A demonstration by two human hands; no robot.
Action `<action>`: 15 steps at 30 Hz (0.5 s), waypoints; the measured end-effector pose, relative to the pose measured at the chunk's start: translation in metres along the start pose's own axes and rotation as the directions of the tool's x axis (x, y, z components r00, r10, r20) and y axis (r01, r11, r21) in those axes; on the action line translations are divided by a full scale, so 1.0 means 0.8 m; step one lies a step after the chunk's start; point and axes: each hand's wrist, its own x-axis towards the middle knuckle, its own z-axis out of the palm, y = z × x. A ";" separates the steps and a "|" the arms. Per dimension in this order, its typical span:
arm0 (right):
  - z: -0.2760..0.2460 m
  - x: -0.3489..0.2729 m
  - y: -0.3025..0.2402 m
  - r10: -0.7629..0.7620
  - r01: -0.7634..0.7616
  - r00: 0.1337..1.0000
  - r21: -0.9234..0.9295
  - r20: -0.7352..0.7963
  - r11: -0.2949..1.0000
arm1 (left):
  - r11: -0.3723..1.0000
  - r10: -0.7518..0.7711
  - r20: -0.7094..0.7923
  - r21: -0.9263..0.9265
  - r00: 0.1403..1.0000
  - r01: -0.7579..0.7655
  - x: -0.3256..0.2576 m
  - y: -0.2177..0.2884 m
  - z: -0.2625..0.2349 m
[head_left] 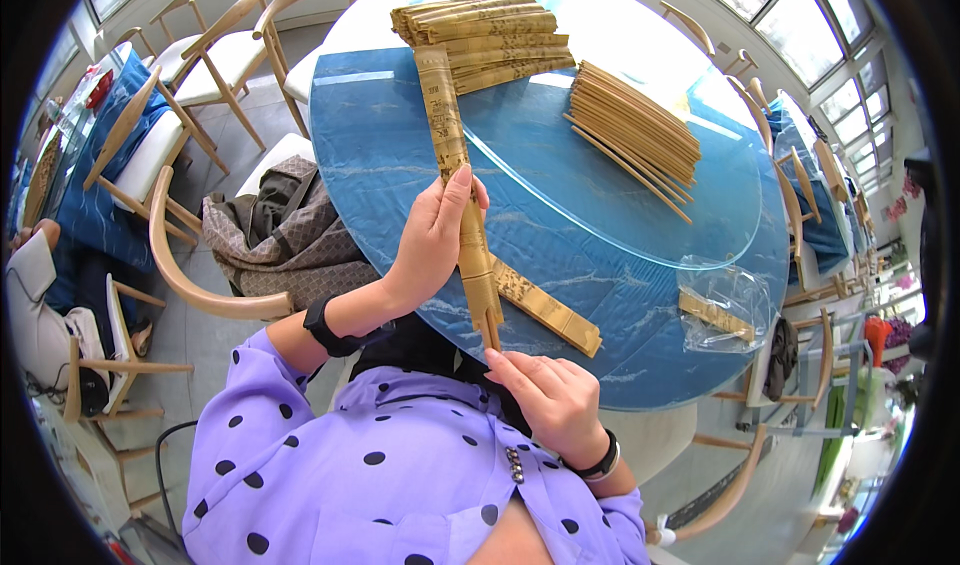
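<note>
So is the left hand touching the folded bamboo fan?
Touching. The head view shows the left hand wrapped around the folded bamboo fan, fingers across its slats.

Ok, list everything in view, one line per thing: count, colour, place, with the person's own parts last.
folded fan: one, tan bamboo, held upright over the table's near edge
second folded fan: one, tan, lying flat on the table behind the held one
stack of folded fans: one pile, tan, far side of the table
stack of bamboo slats: one pile, tan, far right on the glass turntable
glass turntable: one, clear, centre of the table
plastic bag: one, clear, right edge of the table
round table: one, blue
wooden chairs: several, pale wood, left of the table
jacket: one, brown, on the nearest chair
left hand: gripping the held fan's middle
right hand: fingers at the fan's lower end
</note>
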 end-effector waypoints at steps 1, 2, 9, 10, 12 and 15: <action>0.000 0.001 0.001 -0.007 0.007 1.000 -0.018 0.006 1.000 | 1.000 -0.006 0.004 -0.009 1.000 0.006 -0.002 -0.005 0.001; 0.000 0.001 0.003 -0.015 0.015 1.000 -0.036 0.012 0.999 | 1.000 -0.012 0.007 -0.018 1.000 0.012 -0.005 -0.008 0.002; -0.003 0.003 0.006 -0.065 0.055 0.994 -0.108 -0.090 0.993 | 1.000 -0.028 0.017 -0.013 0.999 0.028 -0.013 -0.011 0.008; -0.003 0.007 0.005 -0.068 0.058 0.994 -0.104 -0.088 0.993 | 0.999 -0.033 0.018 -0.039 0.999 0.033 -0.009 -0.011 0.006; -0.005 0.011 0.009 -0.079 0.073 0.994 -0.080 -0.072 0.994 | 0.997 -0.033 0.024 -0.070 0.999 0.035 0.001 -0.007 0.004; -0.002 0.014 0.007 -0.034 0.027 0.993 -0.056 -0.115 0.998 | 0.993 -0.047 0.029 -0.107 0.998 0.050 0.001 -0.001 0.003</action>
